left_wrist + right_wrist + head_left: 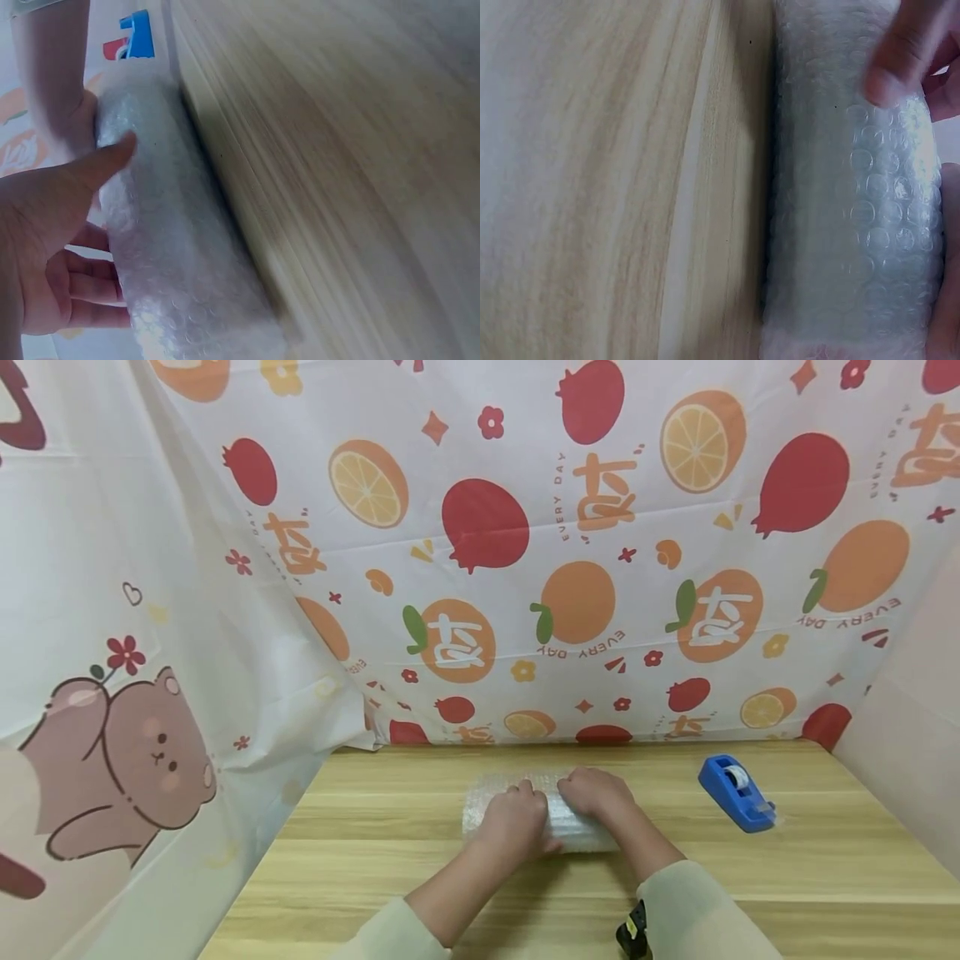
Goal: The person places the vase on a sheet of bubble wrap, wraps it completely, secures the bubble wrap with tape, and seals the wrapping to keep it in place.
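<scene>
A roll of clear bubble wrap (577,833) lies crosswise on the wooden table, and both hands are on it. My left hand (513,818) grips its left-middle part; in the left wrist view the thumb lies over the bubble wrap roll (176,217) and the fingers bend against its far side. Right of it, my right hand (597,793) holds the roll's upper right part. In the right wrist view, the right thumb (892,71) sits on the bubbled surface (855,195), its fingers partly hidden behind the roll.
A blue tape dispenser (738,795) with a roll of tape stands on the table (360,860) at the right. A fruit-print curtain (487,610) hangs behind the table's back edge. Beside the right sleeve is a black object (632,933) with a yellow mark.
</scene>
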Demonstrator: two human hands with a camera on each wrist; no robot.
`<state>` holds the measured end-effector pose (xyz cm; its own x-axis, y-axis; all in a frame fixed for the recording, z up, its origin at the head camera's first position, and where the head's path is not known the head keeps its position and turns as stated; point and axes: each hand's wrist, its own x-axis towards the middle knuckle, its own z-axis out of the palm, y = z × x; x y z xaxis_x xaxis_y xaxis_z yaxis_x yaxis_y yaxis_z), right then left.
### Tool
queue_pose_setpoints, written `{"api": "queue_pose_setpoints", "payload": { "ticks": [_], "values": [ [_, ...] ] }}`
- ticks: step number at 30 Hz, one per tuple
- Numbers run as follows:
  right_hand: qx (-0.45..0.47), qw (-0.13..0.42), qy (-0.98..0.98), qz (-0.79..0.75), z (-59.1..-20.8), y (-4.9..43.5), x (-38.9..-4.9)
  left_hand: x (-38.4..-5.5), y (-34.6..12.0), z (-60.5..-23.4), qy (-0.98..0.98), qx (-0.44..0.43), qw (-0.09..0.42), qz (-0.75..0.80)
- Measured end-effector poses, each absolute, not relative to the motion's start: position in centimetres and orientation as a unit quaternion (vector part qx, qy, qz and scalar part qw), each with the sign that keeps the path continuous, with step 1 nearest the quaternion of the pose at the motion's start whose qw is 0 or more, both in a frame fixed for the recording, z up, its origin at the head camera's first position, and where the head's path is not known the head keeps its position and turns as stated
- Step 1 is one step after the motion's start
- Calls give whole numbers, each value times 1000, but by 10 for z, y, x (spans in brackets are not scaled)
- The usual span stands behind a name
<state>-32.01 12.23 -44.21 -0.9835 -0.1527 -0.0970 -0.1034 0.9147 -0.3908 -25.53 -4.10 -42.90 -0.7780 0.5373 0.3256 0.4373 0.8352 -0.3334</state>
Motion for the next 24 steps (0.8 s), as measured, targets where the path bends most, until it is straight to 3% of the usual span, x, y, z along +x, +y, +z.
{"api": "queue_pose_setpoints", "payload": {
  "ticks": [11, 24],
  "values": [
    [-69, 71, 974, -202, -441, 123, -321, -262, -38, -427, -949, -245, 135, 147],
    [-75, 85, 973, -200, -442, 126, -326, -275, -45, -429, -960, -258, 97, 56]
  ]
}}
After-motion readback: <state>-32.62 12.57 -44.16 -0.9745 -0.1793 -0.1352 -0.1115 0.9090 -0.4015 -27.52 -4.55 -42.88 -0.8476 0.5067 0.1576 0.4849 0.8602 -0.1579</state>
